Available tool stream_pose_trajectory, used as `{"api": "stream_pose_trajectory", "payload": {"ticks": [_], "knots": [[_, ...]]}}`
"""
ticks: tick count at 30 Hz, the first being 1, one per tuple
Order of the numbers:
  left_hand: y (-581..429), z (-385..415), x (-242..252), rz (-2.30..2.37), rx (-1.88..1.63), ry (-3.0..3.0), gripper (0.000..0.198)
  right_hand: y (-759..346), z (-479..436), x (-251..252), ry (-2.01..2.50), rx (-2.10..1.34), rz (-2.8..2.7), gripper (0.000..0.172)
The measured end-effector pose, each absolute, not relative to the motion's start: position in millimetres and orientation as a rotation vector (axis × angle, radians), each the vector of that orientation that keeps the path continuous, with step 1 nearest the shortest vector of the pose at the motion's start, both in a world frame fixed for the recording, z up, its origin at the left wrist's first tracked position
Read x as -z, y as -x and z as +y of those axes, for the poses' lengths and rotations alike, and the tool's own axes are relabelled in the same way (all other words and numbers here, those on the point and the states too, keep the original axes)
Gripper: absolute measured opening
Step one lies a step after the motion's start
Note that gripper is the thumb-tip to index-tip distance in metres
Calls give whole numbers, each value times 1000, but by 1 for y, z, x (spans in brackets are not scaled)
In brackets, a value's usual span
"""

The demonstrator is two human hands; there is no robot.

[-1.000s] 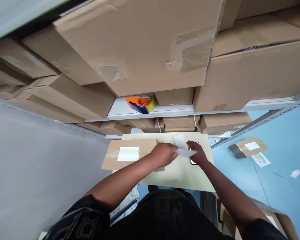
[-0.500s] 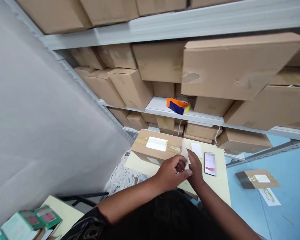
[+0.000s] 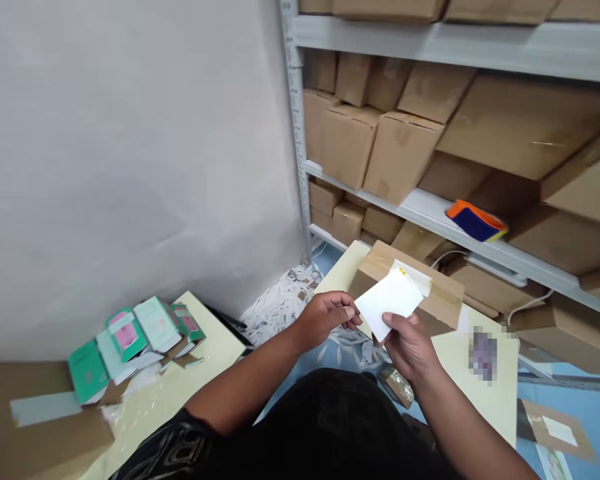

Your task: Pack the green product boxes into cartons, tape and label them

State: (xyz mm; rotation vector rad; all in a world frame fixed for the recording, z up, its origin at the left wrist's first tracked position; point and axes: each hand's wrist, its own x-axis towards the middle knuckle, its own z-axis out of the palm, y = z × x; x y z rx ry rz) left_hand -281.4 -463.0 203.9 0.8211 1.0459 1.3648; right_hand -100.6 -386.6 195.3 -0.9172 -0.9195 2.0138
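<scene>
My right hand (image 3: 411,343) grips a white label sheet (image 3: 387,301) by its lower right edge, thumb on top. A small yellow mark shows at the sheet's top corner. My left hand (image 3: 327,319) is at the sheet's left corner with fingers curled and thumb pressed in; whether it pinches the edge or something small, I cannot tell. Behind the sheet, a taped cardboard box (image 3: 443,308) lies on the cream table (image 3: 497,407), with a white label (image 3: 423,283) on its top partly hidden by the sheet.
An orange and blue tape dispenser (image 3: 473,223) sits on the shelf (image 3: 425,208) among cardboard boxes. Green and white cartons (image 3: 125,337) lie on a second table (image 3: 185,380) at left. Paper shreds (image 3: 280,297) cover the floor between. Another box (image 3: 563,427) is at lower right.
My view has swung left, bringing the left table into sight. The sheet, seen edge-on between both hands before, now lies flat to view in my right hand. My left hand has drawn slightly apart.
</scene>
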Motion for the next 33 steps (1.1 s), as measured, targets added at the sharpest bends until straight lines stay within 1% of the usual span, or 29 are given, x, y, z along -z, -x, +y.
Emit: {"api": "stream_pose_trajectory", "payload": {"ticks": [6, 10, 12, 14, 19, 25, 33], "knots": [[327, -514, -205, 1046, -1487, -715, 24, 152, -417, -197, 908, -2149, -1103, 26], [342, -527, -200, 1070, -1573, -671, 22, 172, -417, -199, 902, -2191, -1224, 29], [345, -529, -199, 1088, -1614, -645, 21, 180, -412, -199, 889, -2214, -1269, 29], [346, -529, -198, 1114, -1646, -619, 20, 186, -406, -198, 876, -2249, -1288, 28], [338, -521, -200, 1174, -1695, -561, 17, 192, -383, -195, 837, -2359, -1320, 32], [320, -502, -202, 1210, -1729, -539, 21, 183, -354, -197, 796, -2439, -1320, 31], [303, -481, -202, 1201, -1726, -540, 27, 171, -331, -196, 818, -2489, -1286, 35]]}}
